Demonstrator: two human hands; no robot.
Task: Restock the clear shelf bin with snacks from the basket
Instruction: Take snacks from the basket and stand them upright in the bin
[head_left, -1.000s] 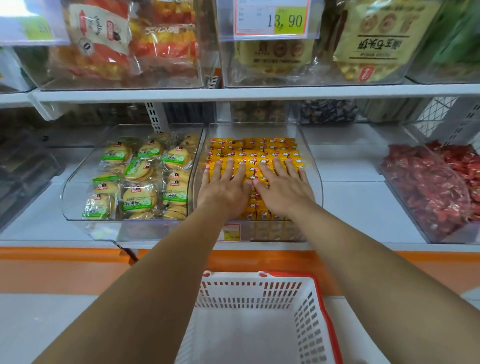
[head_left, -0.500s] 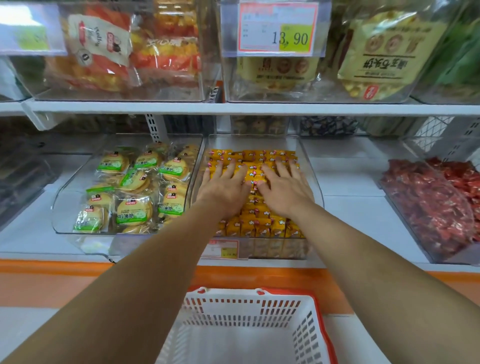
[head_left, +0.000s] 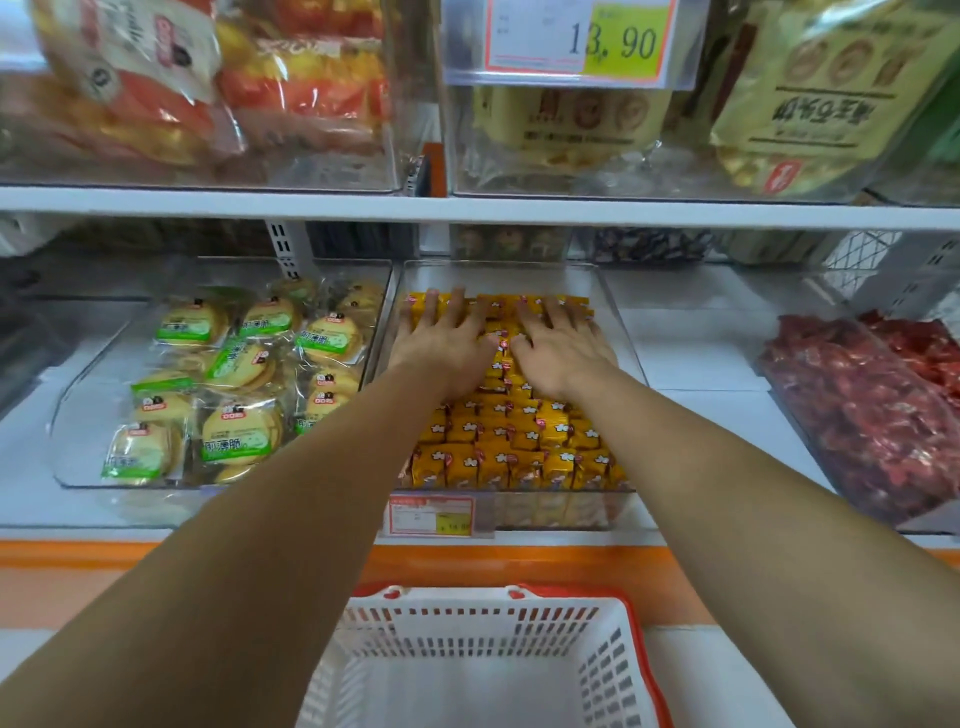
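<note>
**Hands pressing deeper into the bin**

Both hands are sliding farther back than a second ago. The left hand (head_left: 441, 340) and right hand (head_left: 563, 343) are lying flat, fingers spread, grasping nothing, on the yellow snack packs (head_left: 506, 436) in the clear bin (head_left: 621, 332). Rows are running front-to-back beneath the wrists; bare floor is showing just beyond the fingertips. The basket (head_left: 641, 644) is sitting below the elbows, apparently empty.

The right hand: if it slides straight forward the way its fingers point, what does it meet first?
The right hand lies flat on the yellow snack packets, fingers toward the back. Past the last packets, a bare strip of floor follows, then probably the rear wall of the clear bin; depth is unclear.
</note>
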